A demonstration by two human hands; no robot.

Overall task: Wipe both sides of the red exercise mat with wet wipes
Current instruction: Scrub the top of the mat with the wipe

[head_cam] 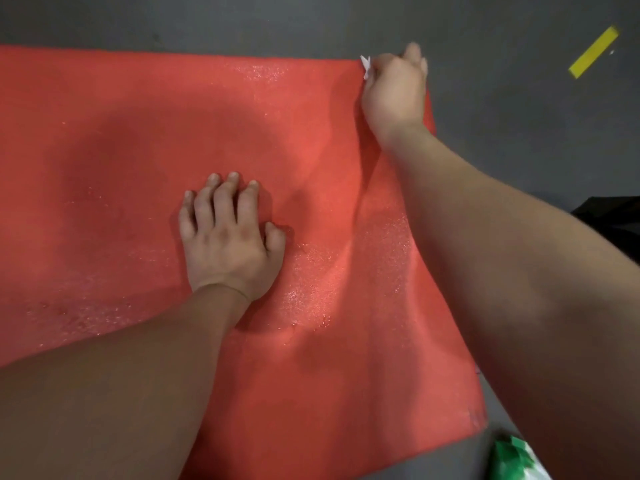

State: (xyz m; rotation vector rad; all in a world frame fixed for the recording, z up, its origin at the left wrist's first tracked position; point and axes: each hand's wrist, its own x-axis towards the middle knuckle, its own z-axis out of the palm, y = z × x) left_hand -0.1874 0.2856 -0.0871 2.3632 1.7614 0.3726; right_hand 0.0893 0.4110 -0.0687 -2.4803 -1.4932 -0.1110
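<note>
The red exercise mat [145, 140] lies flat on a grey floor and fills most of the view, with wet shiny patches on its surface. My left hand [228, 233] rests on the middle of the mat, fingers spread and slightly bent, pressing down. My right hand [394, 88] is at the mat's far right corner and grips a white wet wipe [365, 66], of which only a small crumpled tip shows beside the hand.
Grey floor [519, 109] surrounds the mat. A strip of yellow tape [594, 51] lies at the top right. A green and white wipe packet [516, 459] sits at the bottom right, near the mat's near corner. Something black [616, 220] lies at the right edge.
</note>
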